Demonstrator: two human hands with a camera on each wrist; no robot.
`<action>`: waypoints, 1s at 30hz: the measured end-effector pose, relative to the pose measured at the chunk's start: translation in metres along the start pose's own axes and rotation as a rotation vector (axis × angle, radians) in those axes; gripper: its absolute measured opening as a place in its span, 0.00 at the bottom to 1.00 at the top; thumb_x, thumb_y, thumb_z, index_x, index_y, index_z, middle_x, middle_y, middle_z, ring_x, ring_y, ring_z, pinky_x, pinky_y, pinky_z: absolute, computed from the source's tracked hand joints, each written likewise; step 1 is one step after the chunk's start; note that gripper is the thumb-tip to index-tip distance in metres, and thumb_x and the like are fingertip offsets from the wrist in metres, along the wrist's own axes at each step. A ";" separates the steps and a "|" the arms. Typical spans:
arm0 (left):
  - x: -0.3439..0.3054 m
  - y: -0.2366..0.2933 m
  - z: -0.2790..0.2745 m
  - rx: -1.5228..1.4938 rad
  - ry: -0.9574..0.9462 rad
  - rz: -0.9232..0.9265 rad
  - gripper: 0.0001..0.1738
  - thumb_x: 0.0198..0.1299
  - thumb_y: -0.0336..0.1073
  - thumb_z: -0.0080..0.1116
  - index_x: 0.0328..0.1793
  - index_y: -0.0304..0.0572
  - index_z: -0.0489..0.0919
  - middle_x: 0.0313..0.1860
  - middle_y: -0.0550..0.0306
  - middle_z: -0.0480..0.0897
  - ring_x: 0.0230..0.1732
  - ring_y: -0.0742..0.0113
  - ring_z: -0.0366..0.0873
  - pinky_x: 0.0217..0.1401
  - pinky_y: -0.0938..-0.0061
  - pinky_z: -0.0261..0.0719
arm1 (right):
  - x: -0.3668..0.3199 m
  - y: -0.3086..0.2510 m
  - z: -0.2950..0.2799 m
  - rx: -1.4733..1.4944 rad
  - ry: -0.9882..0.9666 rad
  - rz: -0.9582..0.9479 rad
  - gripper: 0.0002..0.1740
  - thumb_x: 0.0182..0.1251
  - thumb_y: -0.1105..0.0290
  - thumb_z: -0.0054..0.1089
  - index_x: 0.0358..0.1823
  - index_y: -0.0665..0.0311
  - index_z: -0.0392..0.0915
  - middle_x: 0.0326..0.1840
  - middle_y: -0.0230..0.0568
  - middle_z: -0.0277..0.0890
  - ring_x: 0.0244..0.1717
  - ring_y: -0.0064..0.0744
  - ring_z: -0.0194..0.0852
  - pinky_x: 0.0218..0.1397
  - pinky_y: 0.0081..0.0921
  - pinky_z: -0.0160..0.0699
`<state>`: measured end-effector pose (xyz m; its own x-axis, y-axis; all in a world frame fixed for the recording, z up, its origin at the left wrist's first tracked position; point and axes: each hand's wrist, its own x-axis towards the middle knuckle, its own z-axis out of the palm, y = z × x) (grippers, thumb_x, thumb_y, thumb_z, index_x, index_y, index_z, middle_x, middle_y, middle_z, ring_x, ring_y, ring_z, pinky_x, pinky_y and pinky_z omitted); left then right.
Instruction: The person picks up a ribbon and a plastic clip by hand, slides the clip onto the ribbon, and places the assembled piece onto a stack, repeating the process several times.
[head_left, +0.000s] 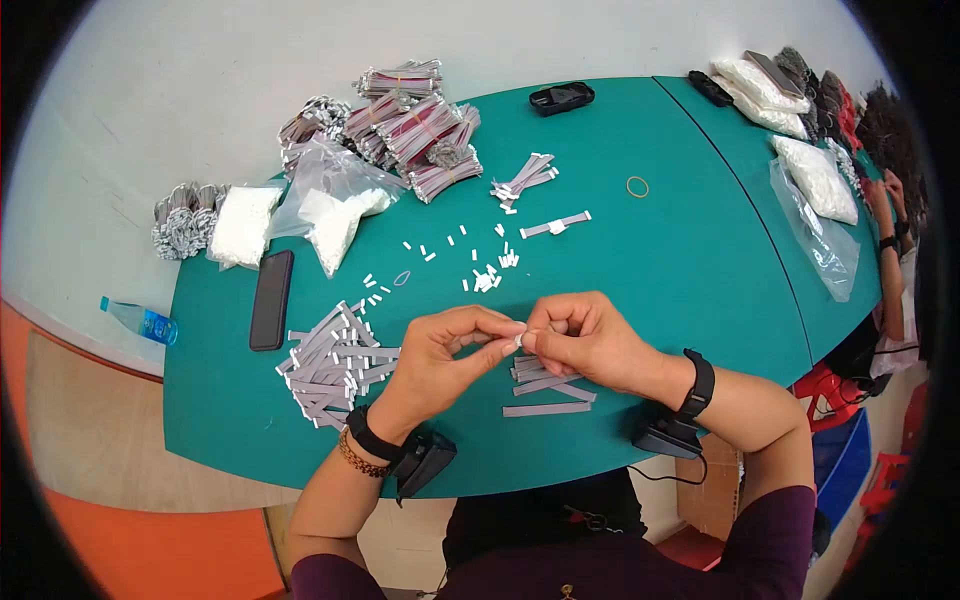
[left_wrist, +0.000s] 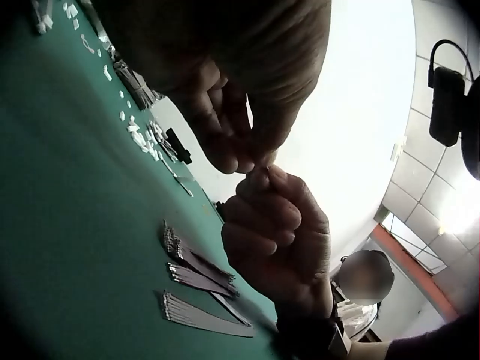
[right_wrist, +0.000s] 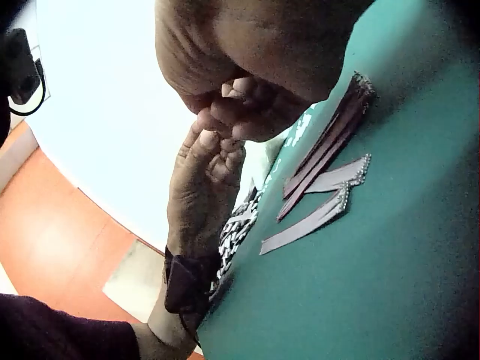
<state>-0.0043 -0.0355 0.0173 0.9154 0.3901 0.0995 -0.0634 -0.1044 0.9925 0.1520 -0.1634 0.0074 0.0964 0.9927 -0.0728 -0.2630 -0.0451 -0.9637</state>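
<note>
Over the front of the green table, my left hand (head_left: 435, 365) and right hand (head_left: 595, 345) meet fingertip to fingertip. Between them, thumbs and index fingers pinch a small white piece (head_left: 519, 341), mostly hidden by the fingertips. In both wrist views the hands (left_wrist: 277, 232) (right_wrist: 255, 82) touch at the tips, and the piece is hardly visible. Short grey ribbon cables (head_left: 548, 409) lie beneath the right hand, also fanned out in the right wrist view as flat strips (right_wrist: 304, 225). Left of my left hand spreads a heap of ribbon cables with white ends (head_left: 335, 365).
Loose white pieces (head_left: 487, 280) are scattered mid-table, near a few ribbon cables (head_left: 525, 180). Bundled cables (head_left: 420, 130) and bags of white pieces (head_left: 340, 215) stand behind. A phone (head_left: 271, 300) lies at left, a rubber band (head_left: 637, 187) at right. Another person's arms (head_left: 890, 240) show far right.
</note>
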 end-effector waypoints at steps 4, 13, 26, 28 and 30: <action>0.000 0.003 -0.002 0.000 -0.002 -0.014 0.10 0.54 0.19 0.60 0.43 0.27 0.80 0.44 0.49 0.81 0.46 0.68 0.78 0.53 0.76 0.77 | -0.001 -0.003 0.003 -0.010 0.008 0.006 0.11 0.67 0.68 0.56 0.27 0.65 0.72 0.15 0.26 0.66 0.16 0.10 0.56 0.18 0.14 0.53; 0.000 -0.001 -0.001 -0.026 -0.003 -0.007 0.10 0.54 0.20 0.60 0.44 0.27 0.79 0.44 0.49 0.81 0.45 0.69 0.79 0.52 0.77 0.78 | -0.003 -0.003 0.005 -0.072 0.043 -0.024 0.10 0.67 0.68 0.56 0.28 0.65 0.72 0.15 0.25 0.66 0.17 0.09 0.56 0.18 0.13 0.54; 0.001 0.000 -0.003 -0.129 0.000 -0.015 0.10 0.57 0.25 0.60 0.45 0.29 0.80 0.42 0.53 0.82 0.45 0.72 0.78 0.52 0.78 0.77 | 0.000 -0.008 0.001 0.014 -0.018 0.050 0.08 0.65 0.69 0.57 0.30 0.65 0.75 0.19 0.29 0.71 0.20 0.12 0.64 0.22 0.13 0.62; 0.001 0.000 -0.003 -0.122 -0.014 -0.019 0.10 0.58 0.25 0.60 0.46 0.29 0.79 0.42 0.53 0.82 0.45 0.72 0.78 0.52 0.78 0.76 | -0.001 -0.010 0.001 -0.012 -0.020 0.058 0.08 0.65 0.69 0.57 0.30 0.65 0.76 0.20 0.29 0.72 0.20 0.12 0.65 0.23 0.13 0.62; 0.002 0.000 -0.002 -0.121 -0.026 -0.020 0.10 0.58 0.26 0.59 0.46 0.29 0.79 0.42 0.54 0.82 0.45 0.72 0.78 0.52 0.78 0.76 | 0.000 -0.009 -0.001 -0.016 -0.034 0.071 0.08 0.64 0.70 0.57 0.29 0.65 0.76 0.20 0.30 0.73 0.20 0.12 0.65 0.23 0.13 0.63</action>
<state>-0.0037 -0.0326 0.0172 0.9269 0.3668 0.0796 -0.0915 0.0151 0.9957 0.1548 -0.1634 0.0158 0.0455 0.9901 -0.1330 -0.2529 -0.1174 -0.9603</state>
